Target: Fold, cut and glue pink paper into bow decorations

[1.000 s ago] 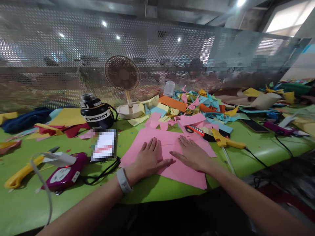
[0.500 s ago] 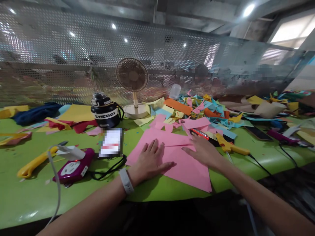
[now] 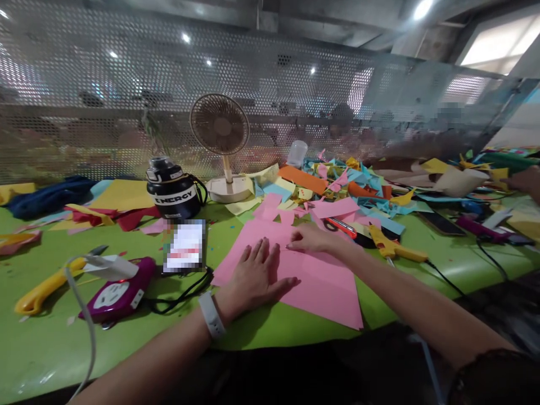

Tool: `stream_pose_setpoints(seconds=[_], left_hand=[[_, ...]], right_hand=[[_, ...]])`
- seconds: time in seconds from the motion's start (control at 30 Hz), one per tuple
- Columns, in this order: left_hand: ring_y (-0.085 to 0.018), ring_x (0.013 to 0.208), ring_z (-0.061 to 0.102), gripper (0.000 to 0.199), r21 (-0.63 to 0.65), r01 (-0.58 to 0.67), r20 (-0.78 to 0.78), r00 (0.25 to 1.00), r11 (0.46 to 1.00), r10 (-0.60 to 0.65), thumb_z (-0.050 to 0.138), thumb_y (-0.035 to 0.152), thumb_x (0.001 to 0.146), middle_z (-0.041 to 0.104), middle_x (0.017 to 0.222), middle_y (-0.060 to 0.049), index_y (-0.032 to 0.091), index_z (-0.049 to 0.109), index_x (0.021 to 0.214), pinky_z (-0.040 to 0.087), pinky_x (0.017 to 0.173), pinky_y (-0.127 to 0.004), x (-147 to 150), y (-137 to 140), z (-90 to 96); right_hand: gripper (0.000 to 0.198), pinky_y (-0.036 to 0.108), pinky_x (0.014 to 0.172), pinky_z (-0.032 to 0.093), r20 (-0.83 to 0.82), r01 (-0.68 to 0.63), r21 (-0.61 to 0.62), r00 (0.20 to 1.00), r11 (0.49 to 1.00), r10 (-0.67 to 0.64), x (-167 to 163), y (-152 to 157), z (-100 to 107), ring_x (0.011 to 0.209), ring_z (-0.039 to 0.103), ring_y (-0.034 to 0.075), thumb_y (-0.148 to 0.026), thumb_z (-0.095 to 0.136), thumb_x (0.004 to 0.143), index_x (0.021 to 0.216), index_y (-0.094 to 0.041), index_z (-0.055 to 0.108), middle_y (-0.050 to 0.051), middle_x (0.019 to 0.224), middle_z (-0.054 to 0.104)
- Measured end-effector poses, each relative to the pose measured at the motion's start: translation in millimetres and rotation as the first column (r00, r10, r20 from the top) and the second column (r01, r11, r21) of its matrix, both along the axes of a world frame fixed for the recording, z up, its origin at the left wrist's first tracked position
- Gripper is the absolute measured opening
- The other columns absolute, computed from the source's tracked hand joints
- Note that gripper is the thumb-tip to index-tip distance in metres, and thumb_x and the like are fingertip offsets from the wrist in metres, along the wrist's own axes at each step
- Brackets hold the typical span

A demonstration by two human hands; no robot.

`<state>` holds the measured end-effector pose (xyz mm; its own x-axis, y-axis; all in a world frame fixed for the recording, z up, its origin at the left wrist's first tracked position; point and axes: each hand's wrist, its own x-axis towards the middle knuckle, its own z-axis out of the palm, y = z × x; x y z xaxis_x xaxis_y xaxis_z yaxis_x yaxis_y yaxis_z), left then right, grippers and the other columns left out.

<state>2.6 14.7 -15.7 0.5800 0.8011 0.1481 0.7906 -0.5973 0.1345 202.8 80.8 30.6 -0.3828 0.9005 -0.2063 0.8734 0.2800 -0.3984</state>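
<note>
A pink sheet of paper lies on the green table in front of me, with what looks like a second layer under it at the lower right corner. My left hand rests flat on its left part, fingers spread and thumb pointing right. Near the sheet's upper edge, my right hand is closed, its fingers curled down against the paper. Whatever its fingertips pinch, if anything, is hidden. Just behind that hand are a red cutter knife and loose pink paper pieces.
A yellow glue gun lies to the right. On the left are a purple power strip, a yellow-handled tool, a phone and a dark bottle. A fan and paper scraps stand behind. Another person's hand shows far right.
My right hand has moved left along the paper's upper edge, and its fingers have gone from outstretched to curled. My left hand stays flat on the sheet. The view has shifted slightly.
</note>
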Motion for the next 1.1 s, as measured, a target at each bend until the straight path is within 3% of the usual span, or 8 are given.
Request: stream_pose_setpoints(seconds=[0.2,0.43,0.6,0.83,1.1], left_hand=[[-0.04,0.141,0.025,0.098,0.001,-0.004,-0.016,1.0,1.0,0.004,0.025,0.08,0.082,0.033,0.151,-0.026,0.007,0.033,0.146,0.023,0.111,-0.056,0,0,-2.2],[-0.039,0.14,0.028,0.092,0.063,-0.001,-0.017,1.0,0.998,0.002,0.028,0.078,0.083,0.037,0.15,-0.022,0.011,0.035,0.145,0.027,0.11,-0.054,-3,1,-6.5],[-0.04,0.141,0.026,0.095,0.037,-0.01,-0.029,1.0,0.999,0.011,0.027,0.079,0.083,0.033,0.151,-0.025,0.007,0.036,0.145,0.025,0.11,-0.056,-2,0,-4.4],[-0.039,0.141,0.027,0.093,0.032,-0.003,-0.032,0.999,0.999,0.004,0.029,0.078,0.082,0.036,0.15,-0.023,0.01,0.037,0.144,0.025,0.111,-0.056,-2,2,-4.5],[-0.041,0.139,0.029,0.089,0.083,0.035,-0.06,0.998,0.996,-0.03,0.026,0.075,0.086,0.039,0.147,-0.026,0.007,0.041,0.141,0.029,0.108,-0.058,-2,0,-0.6]], right_hand=[[0.019,0.021,0.056,0.036,-0.06,0.088,-0.114,0.994,0.99,-0.096,15,3,-1,0.062,0.052,0.011,-0.033,0.068,0.075,0.07,-0.015,0.068,-0.001,0.064,0.062],[0.024,0.024,0.048,0.027,-0.045,0.198,-0.241,0.976,0.95,-0.214,12,1,15,0.048,0.037,0.01,-0.032,0.076,0.067,0.057,-0.017,0.06,-0.008,0.041,0.039],[0.025,0.024,0.05,0.029,-0.027,0.243,-0.298,0.965,0.923,-0.262,18,-6,27,0.049,0.037,0.01,-0.025,0.078,0.063,0.051,-0.017,0.058,-0.008,0.04,0.041],[0.02,0.024,0.052,0.033,0.01,0.325,-0.336,0.94,0.884,-0.342,37,-5,28,0.052,0.04,0.01,-0.03,0.079,0.062,0.059,-0.018,0.063,-0.008,0.046,0.042],[0.021,0.022,0.049,0.031,0.069,0.338,-0.291,0.94,0.895,-0.333,62,-5,26,0.047,0.038,0.008,-0.026,0.077,0.064,0.054,-0.016,0.062,-0.007,0.042,0.044]])
